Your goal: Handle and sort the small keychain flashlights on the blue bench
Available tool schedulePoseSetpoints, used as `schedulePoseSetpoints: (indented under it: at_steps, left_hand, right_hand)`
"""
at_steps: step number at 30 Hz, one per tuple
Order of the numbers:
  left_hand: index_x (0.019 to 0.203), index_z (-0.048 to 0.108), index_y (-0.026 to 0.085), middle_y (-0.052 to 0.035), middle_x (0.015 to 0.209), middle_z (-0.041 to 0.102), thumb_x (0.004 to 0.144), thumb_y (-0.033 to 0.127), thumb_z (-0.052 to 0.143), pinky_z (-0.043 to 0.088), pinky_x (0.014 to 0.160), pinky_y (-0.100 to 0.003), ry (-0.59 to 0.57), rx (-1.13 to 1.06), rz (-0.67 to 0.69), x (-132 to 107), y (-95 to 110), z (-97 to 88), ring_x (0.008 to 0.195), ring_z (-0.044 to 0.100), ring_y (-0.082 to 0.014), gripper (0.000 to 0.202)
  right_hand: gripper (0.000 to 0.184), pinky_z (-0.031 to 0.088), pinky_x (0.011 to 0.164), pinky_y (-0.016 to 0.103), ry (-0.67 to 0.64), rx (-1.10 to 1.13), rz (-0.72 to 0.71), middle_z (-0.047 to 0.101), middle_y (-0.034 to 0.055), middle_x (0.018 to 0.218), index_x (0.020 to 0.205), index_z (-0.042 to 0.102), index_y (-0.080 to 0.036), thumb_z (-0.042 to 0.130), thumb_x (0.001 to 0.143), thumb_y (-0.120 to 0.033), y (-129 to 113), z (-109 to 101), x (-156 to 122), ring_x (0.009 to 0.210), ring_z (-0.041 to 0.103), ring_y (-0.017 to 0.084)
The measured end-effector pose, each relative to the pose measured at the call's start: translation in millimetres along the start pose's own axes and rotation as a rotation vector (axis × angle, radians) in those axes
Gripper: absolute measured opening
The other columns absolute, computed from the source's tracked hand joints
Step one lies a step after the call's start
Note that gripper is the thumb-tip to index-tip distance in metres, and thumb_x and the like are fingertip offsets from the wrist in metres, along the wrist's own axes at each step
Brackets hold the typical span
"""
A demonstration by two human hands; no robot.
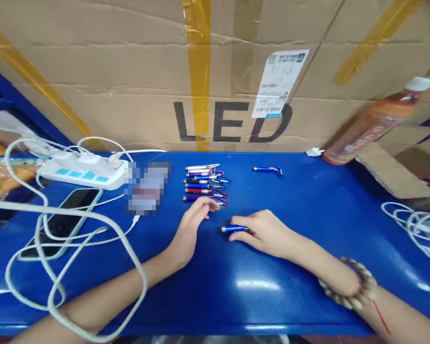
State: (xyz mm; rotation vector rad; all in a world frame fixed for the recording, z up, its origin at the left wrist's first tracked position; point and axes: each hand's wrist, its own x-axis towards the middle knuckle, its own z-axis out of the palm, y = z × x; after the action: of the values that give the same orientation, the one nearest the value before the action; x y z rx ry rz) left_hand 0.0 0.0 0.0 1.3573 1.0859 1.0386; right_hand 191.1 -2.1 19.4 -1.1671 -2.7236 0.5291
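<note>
My right hand (263, 231) is closed around a small blue pen-shaped flashlight (232, 229) that lies on the blue table (308, 215); its silver tip pokes out to the left. My left hand (191, 224) rests on the table with fingers stretched out, the fingertips touching the nearest one in a row of several small flashlights (205, 185) with clips, in silver, blue, red and purple. One more blue flashlight (267, 169) lies apart, farther back to the right.
A white power strip (84, 170) with plugs and looping white cables (57, 239) fills the left side, with a phone (62, 217) beside it. A large cardboard box marked LED (232, 122) stands behind. An orange bottle (372, 124) leans at the right. More white cable (412, 224) lies far right.
</note>
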Motion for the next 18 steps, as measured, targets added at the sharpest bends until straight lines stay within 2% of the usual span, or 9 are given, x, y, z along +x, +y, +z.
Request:
schedulePoseSetpoints:
  at_steps: [14, 16, 18]
  left_hand:
    - [0.083, 0.055, 0.019, -0.0035, 0.091, 0.058, 0.083, 0.032, 0.035, 0.038, 0.077, -0.028, -0.009, 0.042, 0.010, -3.9, 5.2, 0.9, 0.092, 0.051, -0.0187, 0.024]
    - [0.086, 0.054, 0.019, -0.0043, 0.095, 0.057, 0.085, 0.031, 0.033, 0.037, 0.079, -0.029, -0.017, 0.107, 0.055, -8.2, 9.0, 1.1, 0.094, 0.050, -0.0189, 0.024]
    - [0.094, 0.052, 0.019, -0.0059, 0.102, 0.055, 0.085, 0.030, 0.034, 0.036, 0.083, -0.031, -0.052, 0.223, 0.165, -14.0, 14.1, 0.7, 0.098, 0.048, -0.0198, 0.024]
  right_hand:
    - [0.039, 0.028, 0.052, 0.021, 0.004, -0.026, 0.019, 0.063, 0.0013, 0.062, 0.088, 0.060, -0.022, 0.032, 0.088, -0.049, -0.9, -0.2, 1.5, 0.058, 0.058, 0.013]
    - [0.039, 0.028, 0.052, 0.021, 0.011, -0.030, 0.031, 0.064, 0.0011, 0.062, 0.090, 0.060, -0.022, 0.032, 0.087, -0.050, -0.8, 0.6, 1.9, 0.059, 0.059, 0.013]
    - [0.039, 0.028, 0.052, 0.021, 0.017, -0.033, 0.051, 0.065, 0.0010, 0.064, 0.091, 0.059, -0.022, 0.032, 0.087, -0.050, -2.0, 2.0, 2.9, 0.059, 0.060, 0.014]
